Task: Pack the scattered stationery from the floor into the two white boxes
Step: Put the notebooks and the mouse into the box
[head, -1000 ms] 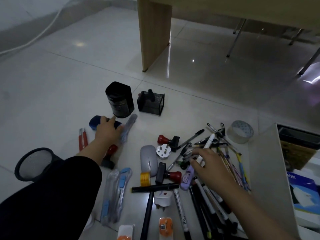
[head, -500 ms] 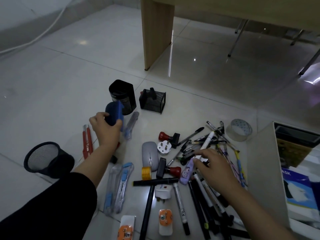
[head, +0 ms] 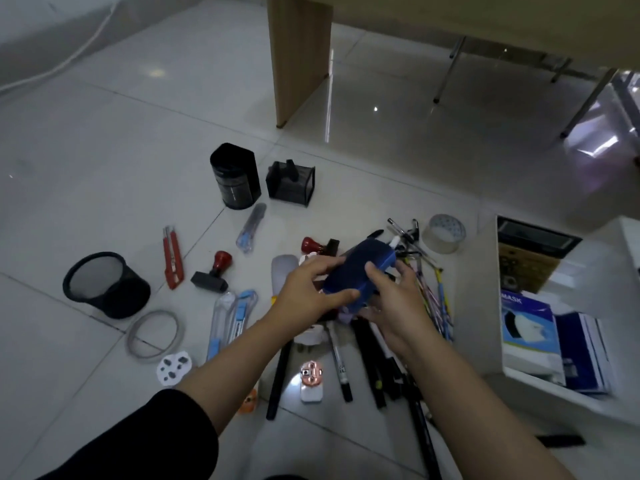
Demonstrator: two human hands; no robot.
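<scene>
We hold 1 dark blue item (head: 356,275) in both hands above the pile of pens (head: 429,299): left hand (head: 311,296) w/ fingers & thumb curled round its near end, right hand (head: 394,306) w/ fingers wrapped on its right side. On the floor we count 2 red-handled stamps (head: 211,271), 1 red cutter (head: 172,258), 3 black pen holders: mesh cup (head: 104,285) on its side, round one (head: 235,178) upright, square mesh one (head: 291,183) w/ sth dark inside. 1 tape roll (head: 445,233) sits near the white box (head: 519,374); box holds a mask pkg (head: 528,327), dark blue booklets (head: 581,351) & a brown/black carton (head: 530,258). Pens too tangled to count.
</scene>
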